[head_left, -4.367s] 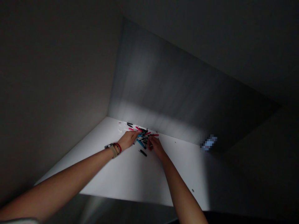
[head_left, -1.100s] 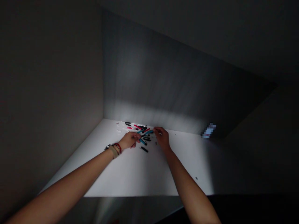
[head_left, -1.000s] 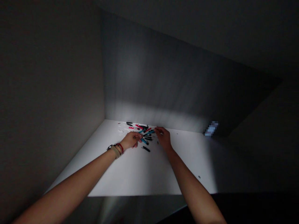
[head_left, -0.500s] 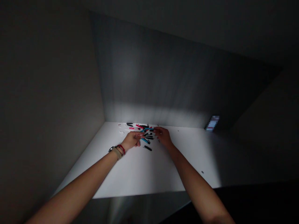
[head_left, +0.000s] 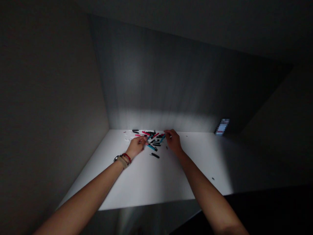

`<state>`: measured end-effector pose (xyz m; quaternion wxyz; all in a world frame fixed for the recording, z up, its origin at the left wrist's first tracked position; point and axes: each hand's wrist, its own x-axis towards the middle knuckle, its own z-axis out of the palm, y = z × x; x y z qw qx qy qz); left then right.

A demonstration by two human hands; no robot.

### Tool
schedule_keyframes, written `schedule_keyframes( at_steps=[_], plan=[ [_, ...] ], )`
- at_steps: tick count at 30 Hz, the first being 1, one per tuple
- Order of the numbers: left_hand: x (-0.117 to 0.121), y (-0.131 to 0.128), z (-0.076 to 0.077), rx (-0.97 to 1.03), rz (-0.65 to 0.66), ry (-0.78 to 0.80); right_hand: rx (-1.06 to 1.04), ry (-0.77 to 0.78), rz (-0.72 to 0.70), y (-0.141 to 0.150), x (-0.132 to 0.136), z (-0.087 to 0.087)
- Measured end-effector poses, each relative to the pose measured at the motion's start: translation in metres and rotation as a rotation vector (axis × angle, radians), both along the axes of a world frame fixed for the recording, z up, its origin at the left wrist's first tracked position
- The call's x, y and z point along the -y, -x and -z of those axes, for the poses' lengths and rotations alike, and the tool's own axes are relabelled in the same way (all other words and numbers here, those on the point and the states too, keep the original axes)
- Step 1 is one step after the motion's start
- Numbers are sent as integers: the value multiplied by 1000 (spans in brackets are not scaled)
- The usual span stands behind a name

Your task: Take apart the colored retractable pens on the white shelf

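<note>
Several pens and pen parts in black, red and blue lie in a loose pile on the white tabletop (head_left: 146,182). At the left of the pile is my left hand (head_left: 137,146), its thumb and fingers pinched together. Whatever those fingers hold is too small and blurred to name. My right hand (head_left: 172,141) is at the pile's right edge, its fingers closed at the upper end of a blue pen (head_left: 162,138), which slants down to the left. Another blue pen (head_left: 152,147) lies between the hands. Nearer to me lies a black pen piece (head_left: 155,155).
Whitish scraps (head_left: 127,140) lie left of the pile. A grey panel (head_left: 156,81) rises behind the tabletop, and a plain wall (head_left: 53,107) stands on the left. A pixelated phone-like object (head_left: 222,127) leans at the back right. A small dark piece (head_left: 213,178) lies near the front right.
The blue pen at my right hand has swung from nearly level to a steep slant, its free end lower. My left hand has shifted slightly left, away from the pile's middle.
</note>
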<state>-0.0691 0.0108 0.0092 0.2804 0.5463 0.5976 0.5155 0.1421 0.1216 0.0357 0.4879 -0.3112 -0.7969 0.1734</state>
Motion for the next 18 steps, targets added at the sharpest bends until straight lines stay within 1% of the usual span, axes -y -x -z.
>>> schedule_keyframes(
  at_steps=[5, 7, 10, 13, 18],
  plan=[
    [0, -2, 1, -35, 41, -2, 164, -4, -83, 4, 2, 2],
    [1, -2, 1, -59, 53, -2, 181, -2, -103, 4, 3, 3],
    [1, -1, 0, -98, 65, -15, 147, 19, -117, 4, 2, 4],
    [2, -1, -1, -134, 67, -20, 100, 52, -97, 3, -1, 6],
    [3, -1, -4, -168, 66, -33, 25, 161, -72, 3, -3, 8]
  ],
)
